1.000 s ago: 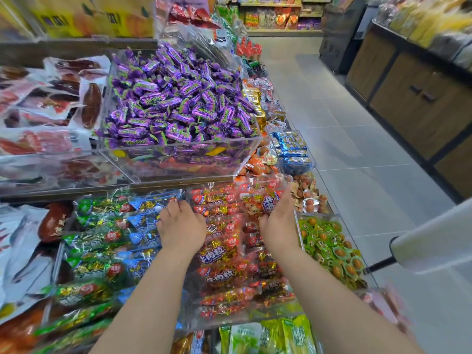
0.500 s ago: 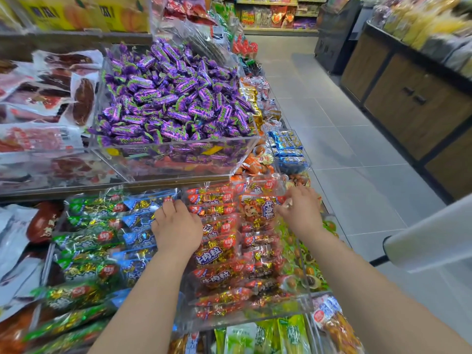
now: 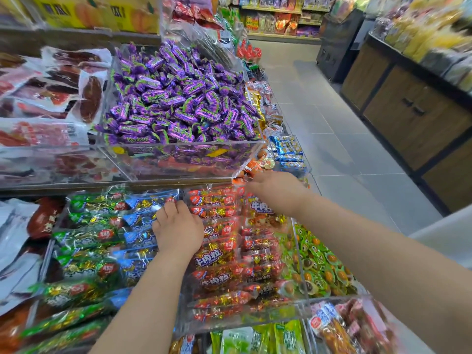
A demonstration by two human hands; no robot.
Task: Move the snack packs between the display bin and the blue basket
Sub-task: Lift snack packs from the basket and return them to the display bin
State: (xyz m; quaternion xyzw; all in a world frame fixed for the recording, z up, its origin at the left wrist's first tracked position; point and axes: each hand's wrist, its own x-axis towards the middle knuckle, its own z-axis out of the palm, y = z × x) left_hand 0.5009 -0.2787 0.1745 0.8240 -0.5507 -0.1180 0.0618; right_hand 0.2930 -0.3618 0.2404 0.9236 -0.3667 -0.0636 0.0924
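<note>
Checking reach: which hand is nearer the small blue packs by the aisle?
Right. The right hand is just below the small blue packs in view; the left hand rests farther down-left on the bagged snack packs.

A heap of purple-wrapped sweets (image 3: 178,98) in a clear box (image 3: 184,159) at the back, sealed packs of dark red meat (image 3: 51,85) to its left, small blue packets (image 3: 287,149) just to its right, yellow cartons (image 3: 97,11) above, then a grey tiled floor (image 3: 332,139) with wooden cabinets (image 3: 408,111) along its far side and stocked shelves (image 3: 275,19) at the end.
</note>
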